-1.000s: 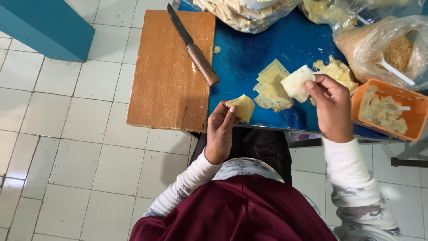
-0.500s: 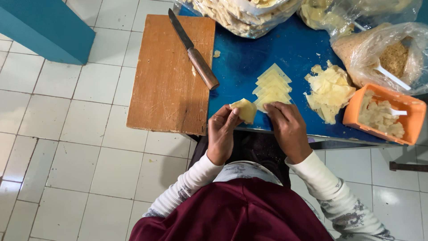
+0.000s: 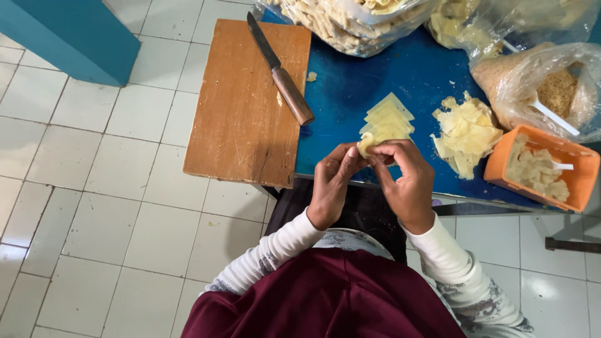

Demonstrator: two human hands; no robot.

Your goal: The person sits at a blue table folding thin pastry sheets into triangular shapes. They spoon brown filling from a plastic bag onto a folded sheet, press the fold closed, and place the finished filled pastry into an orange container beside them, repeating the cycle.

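Observation:
My left hand (image 3: 331, 183) and my right hand (image 3: 405, 181) meet at the near edge of the blue table (image 3: 350, 94), both pinching one pale yellow dough wrapper (image 3: 366, 143) between their fingertips. Just beyond my hands lies a small row of folded wrappers (image 3: 388, 119). To the right of it sits a loose pile of flat wrappers (image 3: 466, 134). An orange tub (image 3: 541, 168) with filling and a white spoon stands at the right.
A wooden cutting board (image 3: 247, 106) overhangs the table's left edge, a knife (image 3: 282, 72) lying across it. Clear plastic bags (image 3: 538, 84) of food crowd the far side. White tiled floor (image 3: 94, 206) lies to the left, with a teal cabinet (image 3: 69, 37) at the top left.
My right hand left the wrapper pile and came left to join the left hand. Both hands now close around the wrapper that lay open on my left palm.

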